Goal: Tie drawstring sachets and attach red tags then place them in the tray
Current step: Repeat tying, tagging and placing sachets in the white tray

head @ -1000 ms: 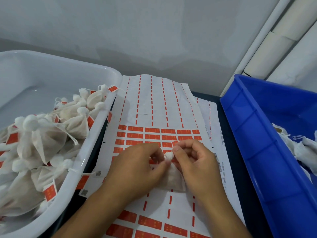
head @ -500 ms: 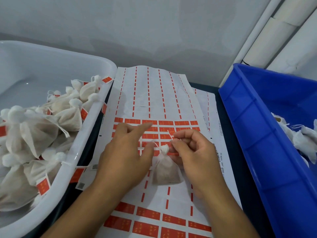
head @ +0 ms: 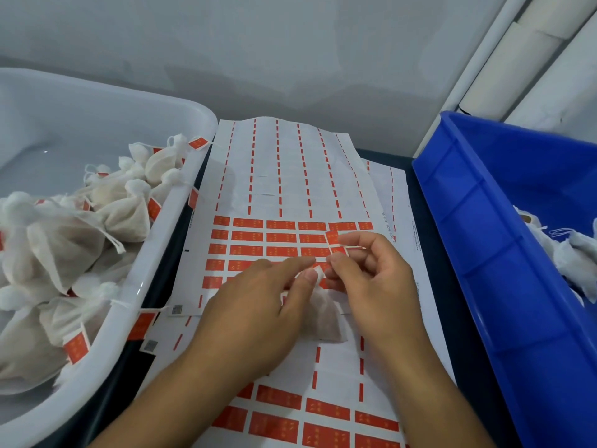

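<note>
A small white drawstring sachet [head: 323, 323] lies on the sticker sheet [head: 290, 176] between my hands. My left hand [head: 258, 308] has its thumb and forefinger at the sachet's gathered neck and pinches it. My right hand [head: 374, 279] is curled just right of the neck. Its thumb and forefinger hold a red tag [head: 333, 238] that stands tilted and lifted off the sheet. Rows of red tags [head: 258, 236] remain stuck on the sheet above my hands. The white tray [head: 181, 221] on the left holds several tied sachets [head: 122, 205] with red tags on them.
A blue bin [head: 468, 221] on the right holds several white sachets [head: 575, 250]. A second sticker sheet [head: 326, 412] lies nearer me under my wrists. A grey wall and white pipes stand behind the dark table.
My left hand came back from the sticker rows to the sachet's neck. My right hand now holds a lifted red tag. The view shifted slightly.
</note>
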{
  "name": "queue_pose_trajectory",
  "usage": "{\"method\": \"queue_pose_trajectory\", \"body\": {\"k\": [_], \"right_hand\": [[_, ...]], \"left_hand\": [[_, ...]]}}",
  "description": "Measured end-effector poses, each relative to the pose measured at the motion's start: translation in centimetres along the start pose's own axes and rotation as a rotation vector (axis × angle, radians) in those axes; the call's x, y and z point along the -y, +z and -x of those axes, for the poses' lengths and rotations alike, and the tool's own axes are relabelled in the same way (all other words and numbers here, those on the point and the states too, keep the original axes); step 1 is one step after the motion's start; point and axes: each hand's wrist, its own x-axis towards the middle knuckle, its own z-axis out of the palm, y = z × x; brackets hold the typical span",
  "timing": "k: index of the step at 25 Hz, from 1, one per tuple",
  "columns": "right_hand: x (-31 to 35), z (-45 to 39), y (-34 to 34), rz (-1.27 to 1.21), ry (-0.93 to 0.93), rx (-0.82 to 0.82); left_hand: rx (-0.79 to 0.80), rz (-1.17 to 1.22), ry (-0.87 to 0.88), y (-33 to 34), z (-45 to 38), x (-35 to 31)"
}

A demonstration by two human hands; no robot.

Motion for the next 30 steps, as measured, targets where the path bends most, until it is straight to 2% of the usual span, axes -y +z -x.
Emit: {"method": "queue_pose_trajectory", "body": {"k": [5,13,17,22,25,27,30], "right_hand": [[0.4,0.0,-0.3,-0.031,-0.024,0.008],[1.0,0.2,-0.3,-0.095,-0.011,0.012],[1.3,0.2,-0.6,-0.119,0.005,0.040],[2.1,0.5,-1.2,-0.220,-0.066,0.073],[2.7,0.8,-1.6,-0.307,-0.137,0.220],[2.9,1.1,-1.5,-0.248,-0.189,0.287],[2.7,1.4,-1.0,-0.006,-0.245,0.233]], "left_hand": [[0.012,0.183,-0.030,0.2,-0.7,0.5],[-0.128,0.536,0.050,-0.2,-0.9,0.1],[-0.197,0.601,0.108,-0.6,-0.9,0.0],[-0.116,0.577,0.169,-0.8,-0.7,0.0],[-0.052,0.588,0.164,-0.8,-0.5,0.1],[-0.012,0.613,0.183,-0.9,-0.4,0.0],[0.033,0.657,0.228,-1.1,-0.3,0.0]]}}
